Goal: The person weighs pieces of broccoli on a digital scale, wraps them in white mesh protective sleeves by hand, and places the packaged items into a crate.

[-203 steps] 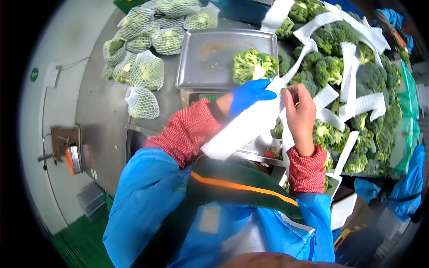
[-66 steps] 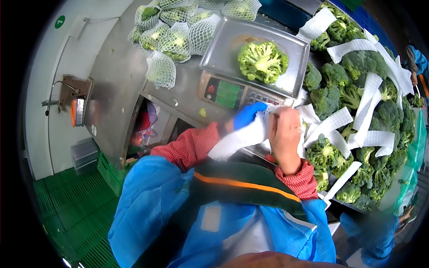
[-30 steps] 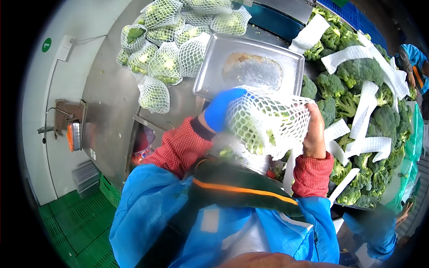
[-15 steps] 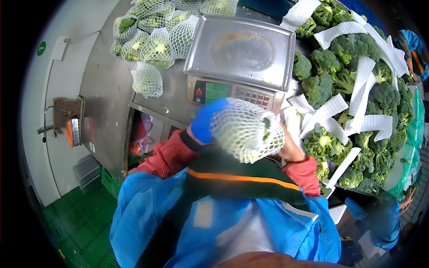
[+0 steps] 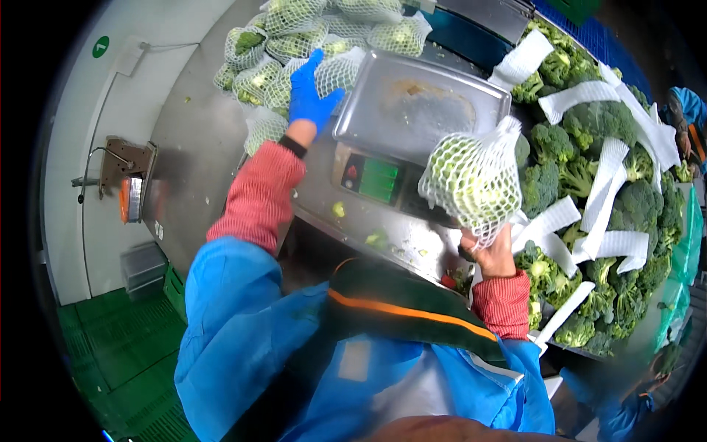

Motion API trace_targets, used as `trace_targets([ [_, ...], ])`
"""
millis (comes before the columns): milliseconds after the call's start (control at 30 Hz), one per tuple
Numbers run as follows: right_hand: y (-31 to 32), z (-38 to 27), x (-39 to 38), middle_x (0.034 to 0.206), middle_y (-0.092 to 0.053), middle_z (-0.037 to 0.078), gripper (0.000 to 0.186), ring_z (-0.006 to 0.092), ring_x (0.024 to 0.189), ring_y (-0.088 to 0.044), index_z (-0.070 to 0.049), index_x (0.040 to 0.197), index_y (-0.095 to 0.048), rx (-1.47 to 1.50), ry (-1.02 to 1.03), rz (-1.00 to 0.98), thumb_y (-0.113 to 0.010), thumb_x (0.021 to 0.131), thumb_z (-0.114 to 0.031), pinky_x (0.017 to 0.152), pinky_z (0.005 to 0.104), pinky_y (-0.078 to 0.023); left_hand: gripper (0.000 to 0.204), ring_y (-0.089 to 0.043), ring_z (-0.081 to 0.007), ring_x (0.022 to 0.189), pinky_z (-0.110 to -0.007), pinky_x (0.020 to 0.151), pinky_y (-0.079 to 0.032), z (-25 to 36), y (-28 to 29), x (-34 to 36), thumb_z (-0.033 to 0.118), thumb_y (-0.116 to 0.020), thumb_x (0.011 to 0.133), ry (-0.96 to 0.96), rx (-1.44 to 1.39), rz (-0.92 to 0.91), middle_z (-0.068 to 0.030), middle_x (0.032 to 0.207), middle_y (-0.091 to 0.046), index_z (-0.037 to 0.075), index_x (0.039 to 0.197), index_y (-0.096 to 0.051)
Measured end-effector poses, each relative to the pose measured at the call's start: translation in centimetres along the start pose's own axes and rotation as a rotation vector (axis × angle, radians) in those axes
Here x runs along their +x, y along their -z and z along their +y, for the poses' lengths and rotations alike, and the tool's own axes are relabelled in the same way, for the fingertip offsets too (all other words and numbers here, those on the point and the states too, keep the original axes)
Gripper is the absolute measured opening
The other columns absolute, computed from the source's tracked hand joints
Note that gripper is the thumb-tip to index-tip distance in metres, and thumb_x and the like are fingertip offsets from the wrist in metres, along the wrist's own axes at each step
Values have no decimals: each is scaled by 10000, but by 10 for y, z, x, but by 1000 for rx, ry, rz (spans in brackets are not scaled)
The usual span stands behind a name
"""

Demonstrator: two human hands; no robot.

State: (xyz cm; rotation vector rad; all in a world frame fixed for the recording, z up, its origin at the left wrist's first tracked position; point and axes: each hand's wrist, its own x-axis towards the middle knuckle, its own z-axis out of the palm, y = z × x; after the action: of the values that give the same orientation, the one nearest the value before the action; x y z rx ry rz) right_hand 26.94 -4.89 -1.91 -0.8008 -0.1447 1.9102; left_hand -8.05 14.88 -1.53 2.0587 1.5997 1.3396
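My right hand [image 5: 492, 255] is closed around the lower end of a broccoli head in white netting [image 5: 475, 173]. The netted broccoli stands upright in that hand, over the front right corner of the scale. My left hand [image 5: 313, 96], in a blue glove, reaches to the netted broccoli pile [image 5: 294, 38] at the back left. Its thumb and a finger are spread apart, and I see nothing held in it. Between my hands lies the bare metal pan [image 5: 416, 103] of the scale, with a green lit display [image 5: 378, 179] below it.
Loose broccoli heads [image 5: 556, 144] cover the right side, with white net sleeves [image 5: 600, 184] strewn over them. Small green scraps [image 5: 377, 239] lie on the metal table's front edge. Other people in blue work at the far right. Green crates [image 5: 121, 353] stand low at left.
My left hand has let go of the netted broccoli and swung out to the pile at the back left. My right hand has raised the netted broccoli toward the scale's right side.
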Motion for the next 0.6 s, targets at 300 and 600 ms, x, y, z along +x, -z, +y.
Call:
trace_targets([
  [300, -17, 36, 1, 1307, -408, 125, 873, 236, 1186, -443, 9, 1372, -203, -770, 331, -201, -745, 695, -86, 996, 340, -373, 959, -407, -348, 1216, -396, 1009, -354, -79, -50, 36, 534, -784, 547, 451, 175, -214, -218, 1266, -455, 166, 1340, -390],
  [600, -112, 35, 84, 946, -591, 130, 450, 112, 587, -522, -68, 1254, -397, -362, -276, -162, -310, 964, -401, 409, 167, -377, 440, -575, -203, 926, -342, 787, -497, -78, 109, 29, 158, -674, 755, 604, -1046, 272, -83, 1034, -568, 89, 1150, -492],
])
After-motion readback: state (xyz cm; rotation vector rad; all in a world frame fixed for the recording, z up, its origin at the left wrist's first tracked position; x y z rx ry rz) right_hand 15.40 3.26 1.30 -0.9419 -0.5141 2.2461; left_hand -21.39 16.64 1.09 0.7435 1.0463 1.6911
